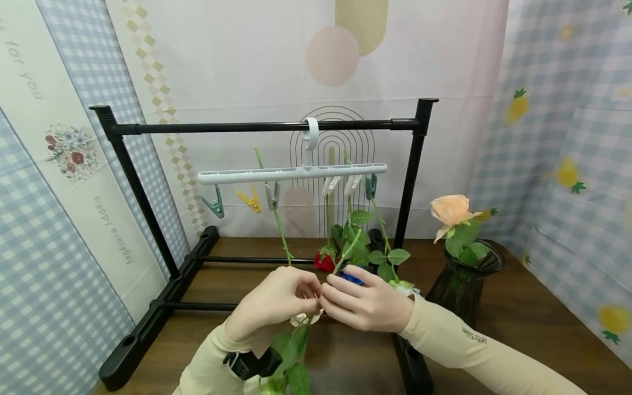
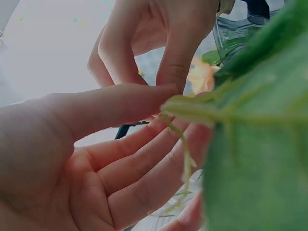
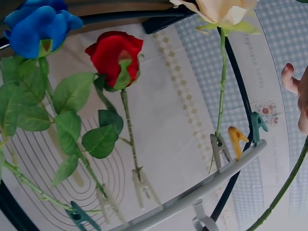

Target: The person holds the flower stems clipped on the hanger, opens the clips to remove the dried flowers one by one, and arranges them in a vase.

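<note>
A leafy green flower stem (image 1: 348,251) runs up between the two hands, its broad leaves (image 1: 296,351) hanging below them. My left hand (image 1: 278,299) pinches it between thumb and fingers; in the left wrist view a large leaf (image 2: 260,125) fills the right side. Close against it, my right hand (image 1: 365,299) holds the stem with bent fingers. Behind the hands a pale blue hanger (image 1: 291,174) carries clothes pegs. Clipped upside down from it are a red rose (image 3: 115,57), a blue rose (image 3: 38,29) and a cream rose (image 3: 226,12). The held flower's head is mostly out of view.
The hanger hooks over a black rack's top bar (image 1: 217,128). A teal peg (image 1: 213,203) and a yellow peg (image 1: 249,198) hang at its left with nothing in them. At the right on the wooden table (image 1: 533,340) stands a dark glass vase (image 1: 456,291) with a peach rose (image 1: 451,211).
</note>
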Available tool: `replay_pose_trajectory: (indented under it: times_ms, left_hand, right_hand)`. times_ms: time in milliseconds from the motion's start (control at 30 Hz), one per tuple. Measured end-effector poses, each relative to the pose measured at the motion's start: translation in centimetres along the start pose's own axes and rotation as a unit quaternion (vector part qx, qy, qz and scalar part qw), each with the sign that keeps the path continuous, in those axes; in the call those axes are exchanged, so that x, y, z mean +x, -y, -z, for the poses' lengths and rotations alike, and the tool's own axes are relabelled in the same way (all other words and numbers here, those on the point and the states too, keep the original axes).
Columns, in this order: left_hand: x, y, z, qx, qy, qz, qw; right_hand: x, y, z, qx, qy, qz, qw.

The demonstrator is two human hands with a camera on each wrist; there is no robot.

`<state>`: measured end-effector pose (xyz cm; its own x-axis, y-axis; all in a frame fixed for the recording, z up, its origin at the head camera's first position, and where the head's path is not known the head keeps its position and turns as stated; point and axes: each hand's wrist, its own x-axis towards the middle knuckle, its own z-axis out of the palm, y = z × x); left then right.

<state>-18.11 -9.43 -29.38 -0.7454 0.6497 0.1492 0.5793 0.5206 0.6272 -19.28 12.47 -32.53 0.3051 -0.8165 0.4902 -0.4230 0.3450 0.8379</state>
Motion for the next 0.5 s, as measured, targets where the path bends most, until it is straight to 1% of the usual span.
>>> replay_pose_trajectory:
  times_ms: [233,333,400,500]
  left_hand:
    - [0.0,-0.1,-0.3,-0.022,0.015,-0.005,0.9996]
    - [0.1,0.0,-0.1,-0.026,0.019,-0.006,0.9995]
    - [0.2,0.1,0.2,-0.045,0.019,-0.007,0.9988]
    - [0.4,0.5,0.8,-0.092,0.010,-0.017,0.9956]
  right_hand:
    - [-0.6,-0.3,0.5,-0.005,-0.004,-0.029,0.9996]
    - [-1.1,-0.5,0.9,-0.004,-0.006,-0.047,0.9989]
    - [-1.5,-0.8,1.2,-0.002,-0.009,-0.065,0.9979]
    - [-2.3,-1.4,1.9,0.002,-0.022,-0.102,0.9945]
